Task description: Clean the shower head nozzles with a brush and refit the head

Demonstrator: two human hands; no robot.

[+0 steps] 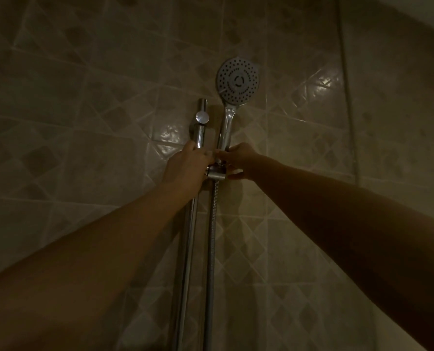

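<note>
Shower head seated in its bracket near the upper end of the slide rail, against the tiled wall. The head's long axis runs nearly upright. The spray face is at the top and turned toward the viewer, the handle descends into the bracket, and the hose hangs straight below. The right hand is the nearer, its fingers curled about the foot of the handle just above the bracket, so the head lies directly above the grip. The left hand wraps the rail beside the bracket, though dim light leaves its exact hold uncertain. Face: round, grey, with rings of dark nozzles about a central disc. The handle is chromed. No brush is visible.
</note>
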